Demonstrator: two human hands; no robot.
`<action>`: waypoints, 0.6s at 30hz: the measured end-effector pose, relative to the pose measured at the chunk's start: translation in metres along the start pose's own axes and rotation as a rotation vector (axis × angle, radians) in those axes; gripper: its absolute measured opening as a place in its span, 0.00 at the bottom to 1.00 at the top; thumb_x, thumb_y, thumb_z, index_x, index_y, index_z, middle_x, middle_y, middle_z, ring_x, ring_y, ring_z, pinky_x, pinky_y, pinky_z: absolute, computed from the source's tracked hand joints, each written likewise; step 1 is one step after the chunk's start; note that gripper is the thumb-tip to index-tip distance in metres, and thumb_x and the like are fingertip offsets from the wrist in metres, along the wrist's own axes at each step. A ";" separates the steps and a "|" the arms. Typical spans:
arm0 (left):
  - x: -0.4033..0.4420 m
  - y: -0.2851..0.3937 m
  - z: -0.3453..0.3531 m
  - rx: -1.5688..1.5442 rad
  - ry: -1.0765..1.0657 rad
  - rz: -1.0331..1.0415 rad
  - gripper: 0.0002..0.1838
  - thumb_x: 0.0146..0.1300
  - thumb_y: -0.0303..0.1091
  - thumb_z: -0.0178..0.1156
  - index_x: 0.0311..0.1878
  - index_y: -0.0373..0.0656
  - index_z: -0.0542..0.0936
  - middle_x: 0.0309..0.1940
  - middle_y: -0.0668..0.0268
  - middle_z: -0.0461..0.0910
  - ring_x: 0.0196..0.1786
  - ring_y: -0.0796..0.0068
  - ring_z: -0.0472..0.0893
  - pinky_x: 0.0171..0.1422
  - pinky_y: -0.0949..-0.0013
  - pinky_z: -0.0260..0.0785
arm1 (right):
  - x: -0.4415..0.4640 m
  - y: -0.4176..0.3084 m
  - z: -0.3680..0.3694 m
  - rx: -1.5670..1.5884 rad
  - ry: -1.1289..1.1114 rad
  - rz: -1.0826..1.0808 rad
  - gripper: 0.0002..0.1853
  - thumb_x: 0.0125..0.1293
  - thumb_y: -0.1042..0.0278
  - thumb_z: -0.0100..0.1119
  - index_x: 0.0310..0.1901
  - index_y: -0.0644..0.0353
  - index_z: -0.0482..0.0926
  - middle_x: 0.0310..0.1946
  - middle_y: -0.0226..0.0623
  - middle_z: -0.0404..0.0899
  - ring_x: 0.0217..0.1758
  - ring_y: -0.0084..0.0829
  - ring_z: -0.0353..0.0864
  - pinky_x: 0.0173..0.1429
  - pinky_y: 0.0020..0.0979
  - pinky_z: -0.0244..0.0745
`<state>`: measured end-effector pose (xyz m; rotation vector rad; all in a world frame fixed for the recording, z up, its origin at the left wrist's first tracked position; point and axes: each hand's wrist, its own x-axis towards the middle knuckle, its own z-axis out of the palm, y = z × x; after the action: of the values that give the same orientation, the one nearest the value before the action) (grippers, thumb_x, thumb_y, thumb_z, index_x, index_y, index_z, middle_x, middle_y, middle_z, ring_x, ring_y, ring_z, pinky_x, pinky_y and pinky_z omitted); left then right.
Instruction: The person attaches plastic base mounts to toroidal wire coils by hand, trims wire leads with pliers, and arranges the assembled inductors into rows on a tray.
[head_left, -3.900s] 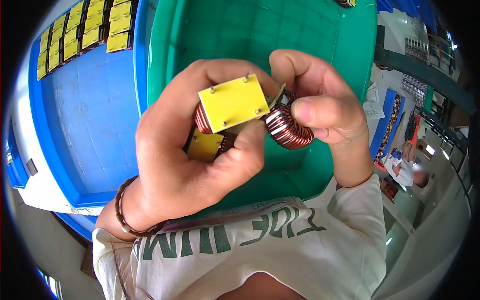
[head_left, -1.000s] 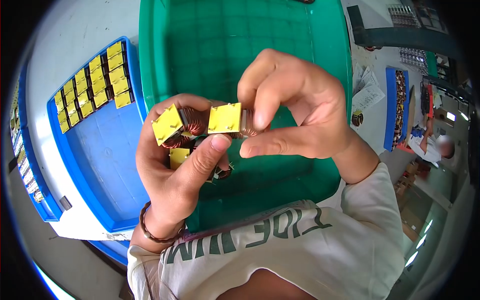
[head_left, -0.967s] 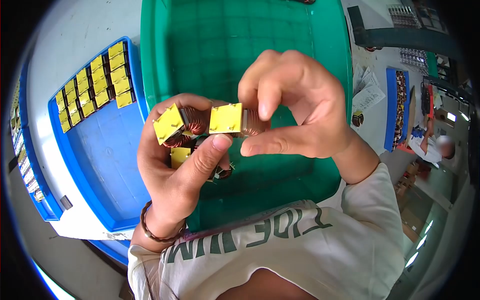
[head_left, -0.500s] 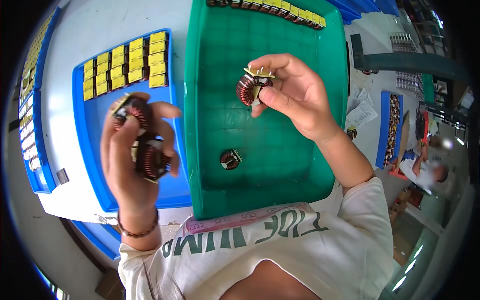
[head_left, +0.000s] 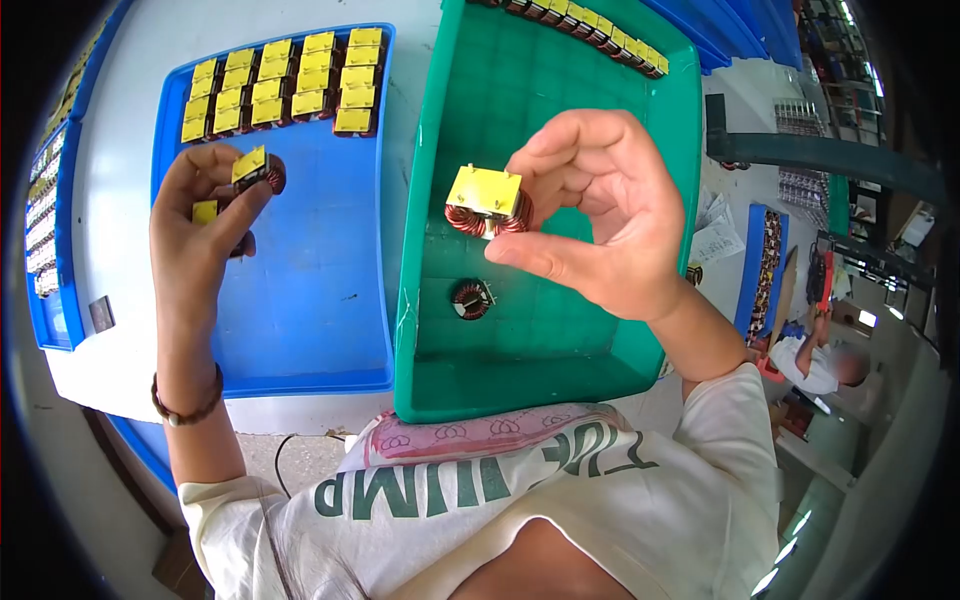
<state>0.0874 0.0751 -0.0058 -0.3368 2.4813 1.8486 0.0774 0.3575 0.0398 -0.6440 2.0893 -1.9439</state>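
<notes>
Over the left part of the blue tray [head_left: 300,370], my left hand [head_left: 195,220] is closed on two toroidal inductors. One inductor [head_left: 256,172] is pinched by thumb and fingers, its yellow base facing up; the other [head_left: 206,212] sits lower in the palm, partly hidden. My right hand [head_left: 620,220] grips another inductor [head_left: 485,200] between thumb and fingers above the green bin [head_left: 425,300]. Its flat yellow base with short pins faces the camera, copper-wound coil beneath. A loose inductor [head_left: 472,298] lies on the bin floor below that hand.
Rows of yellow-based inductors [head_left: 312,78] fill the far end of the blue tray. Another row [head_left: 590,30] lines the green bin's far side. A dark metal bar [head_left: 790,150] juts in at right. A person [head_left: 815,360] works farther off at right.
My left hand has moved left and away over the blue tray, turning its inductors yellow side up. My right hand has tilted its inductor so the yellow base faces the camera.
</notes>
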 end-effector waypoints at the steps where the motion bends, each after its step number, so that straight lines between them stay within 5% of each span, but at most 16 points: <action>1: 0.003 -0.002 -0.001 0.037 -0.019 0.014 0.19 0.51 0.30 0.69 0.46 0.40 0.76 0.32 0.59 0.79 0.24 0.78 0.74 0.21 0.82 0.67 | 0.001 -0.003 0.002 0.004 -0.002 0.029 0.29 0.45 0.87 0.68 0.51 0.66 0.69 0.39 0.39 0.76 0.33 0.24 0.77 0.36 0.21 0.75; 6: 0.013 -0.015 -0.006 0.153 0.012 0.083 0.14 0.52 0.30 0.68 0.42 0.43 0.77 0.31 0.63 0.78 0.23 0.79 0.73 0.20 0.82 0.64 | 0.012 -0.009 0.023 -0.015 0.001 0.195 0.22 0.49 0.84 0.67 0.46 0.64 0.71 0.35 0.36 0.78 0.30 0.23 0.78 0.35 0.20 0.74; 9: 0.018 -0.031 -0.008 0.280 0.022 0.326 0.14 0.51 0.27 0.68 0.42 0.44 0.78 0.31 0.63 0.78 0.25 0.77 0.74 0.24 0.81 0.68 | 0.027 -0.005 0.036 -0.070 0.005 0.297 0.17 0.50 0.82 0.66 0.42 0.62 0.73 0.32 0.33 0.79 0.28 0.22 0.78 0.34 0.20 0.74; 13: 0.026 -0.043 -0.006 0.450 0.117 0.481 0.13 0.50 0.24 0.68 0.41 0.45 0.80 0.31 0.63 0.78 0.28 0.75 0.75 0.29 0.79 0.69 | 0.055 0.015 0.056 -0.358 -0.057 -0.021 0.16 0.50 0.79 0.65 0.43 0.62 0.75 0.34 0.34 0.79 0.25 0.26 0.78 0.30 0.22 0.73; 18: 0.025 -0.046 0.001 0.354 0.162 0.343 0.13 0.50 0.22 0.68 0.40 0.44 0.81 0.30 0.63 0.79 0.28 0.74 0.75 0.31 0.77 0.69 | 0.087 0.035 0.078 -0.887 -0.112 -0.247 0.17 0.48 0.74 0.67 0.42 0.60 0.77 0.34 0.33 0.76 0.28 0.27 0.75 0.31 0.26 0.71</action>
<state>0.0714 0.0592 -0.0532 -0.0493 3.0709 1.4708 0.0298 0.2495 0.0095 -1.1657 2.8506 -0.9274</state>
